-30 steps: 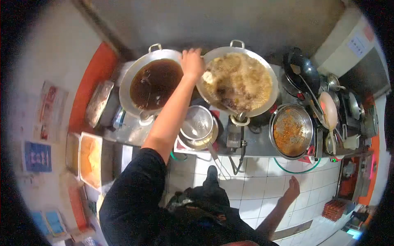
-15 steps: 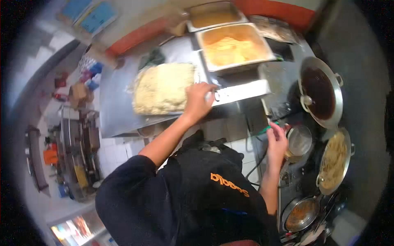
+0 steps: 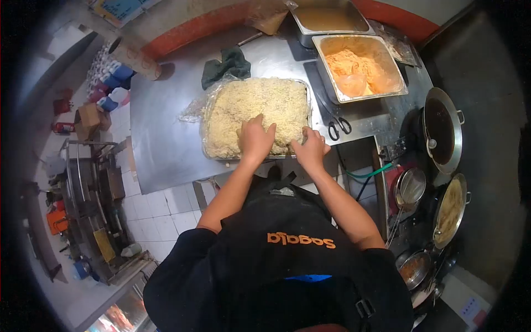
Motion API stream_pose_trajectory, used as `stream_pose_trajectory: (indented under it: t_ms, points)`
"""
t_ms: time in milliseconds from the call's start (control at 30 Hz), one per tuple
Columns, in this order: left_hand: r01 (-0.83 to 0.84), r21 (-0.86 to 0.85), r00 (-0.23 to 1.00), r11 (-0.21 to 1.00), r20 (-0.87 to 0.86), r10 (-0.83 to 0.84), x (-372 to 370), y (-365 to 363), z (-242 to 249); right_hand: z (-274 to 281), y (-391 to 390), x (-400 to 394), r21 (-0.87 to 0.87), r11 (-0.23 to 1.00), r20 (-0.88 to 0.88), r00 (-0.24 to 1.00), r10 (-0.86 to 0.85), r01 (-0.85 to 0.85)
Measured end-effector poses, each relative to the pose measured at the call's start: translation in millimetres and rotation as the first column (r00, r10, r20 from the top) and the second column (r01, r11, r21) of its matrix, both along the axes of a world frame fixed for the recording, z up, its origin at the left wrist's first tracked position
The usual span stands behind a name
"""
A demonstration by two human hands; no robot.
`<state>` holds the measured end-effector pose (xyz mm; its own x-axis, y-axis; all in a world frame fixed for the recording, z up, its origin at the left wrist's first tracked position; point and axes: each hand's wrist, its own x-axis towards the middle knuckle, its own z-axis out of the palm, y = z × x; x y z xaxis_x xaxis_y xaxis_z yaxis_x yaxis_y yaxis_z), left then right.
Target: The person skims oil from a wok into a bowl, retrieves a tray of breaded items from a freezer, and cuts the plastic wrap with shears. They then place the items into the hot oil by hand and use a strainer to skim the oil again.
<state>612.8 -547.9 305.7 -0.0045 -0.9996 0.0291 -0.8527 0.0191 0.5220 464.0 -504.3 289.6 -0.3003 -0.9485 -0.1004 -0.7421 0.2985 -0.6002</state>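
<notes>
A metal tray (image 3: 310, 105) holds a wide, flat layer of pale yellow, crumb-coated food (image 3: 257, 102). My left hand (image 3: 256, 139) rests on the front middle of the crumbs with its fingers spread. At the tray's front right corner, my right hand (image 3: 311, 149) touches the edge, thumb and bent fingers apart; part of the contact is hidden. Just right of that hand lie black-handled scissors (image 3: 339, 129), apart from both hands. Crumpled clear plastic (image 3: 193, 112) sticks out along the tray's left side.
A dark green cloth (image 3: 225, 67) lies behind the tray. Back right stand a metal pan of orange powder (image 3: 359, 63) and another pan (image 3: 332, 21). Along the right are a wok of dark liquid (image 3: 441, 130), a pale-filled wok (image 3: 451, 213) and a strainer (image 3: 412, 185).
My left hand has left the scissors' handles and moved onto the crumb layer. My right hand has come left from beside the stove to the tray's corner. The view has shifted.
</notes>
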Motion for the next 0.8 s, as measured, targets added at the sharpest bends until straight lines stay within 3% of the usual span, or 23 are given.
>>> stream_pose_trajectory:
  t_ms: [67,100,200,267,400,467,600,700,800]
  points:
    - [-0.136,0.028,0.982,0.99,-0.129,0.138,-4,-5,-6,-6,-3,4,0.045,0.996,-0.01,0.997,-0.074,0.075]
    - [-0.182,0.119,0.96,0.976,-0.193,0.203,-3,-9,-17,-8,-4,5,0.048,0.995,-0.016,0.996,-0.088,0.089]
    - [-0.156,0.245,0.914,0.957,-0.332,0.234,0,-14,-15,-7,-15,12,0.105,0.976,0.111,0.973,-0.2,0.189]
    - [-0.145,0.257,0.909,0.956,-0.347,0.231,1,-19,-15,-26,-21,16,0.18,0.874,0.54,0.697,-0.471,0.451]
    - [-0.145,0.211,0.876,0.967,-0.428,0.225,-1,-23,-12,-29,-35,14,0.3,0.855,0.577,0.633,-0.516,0.424]
    - [-0.131,0.19,0.864,0.973,-0.46,0.206,-1,-22,-14,-3,-40,19,0.514,0.726,0.685,0.291,-0.668,0.457]
    - [-0.122,0.104,0.845,0.987,-0.51,0.159,-3,-23,-16,-21,-45,20,0.49,0.728,0.738,0.216,-0.639,0.479]
    - [-0.13,-0.001,0.875,0.991,-0.47,0.115,-2,-26,-15,-32,-44,18,0.45,0.813,0.758,0.324,-0.566,0.369]
    - [-0.104,0.085,0.857,0.991,-0.499,0.133,4,-30,-4,-17,-40,29,0.364,0.827,0.768,0.364,-0.527,0.429]
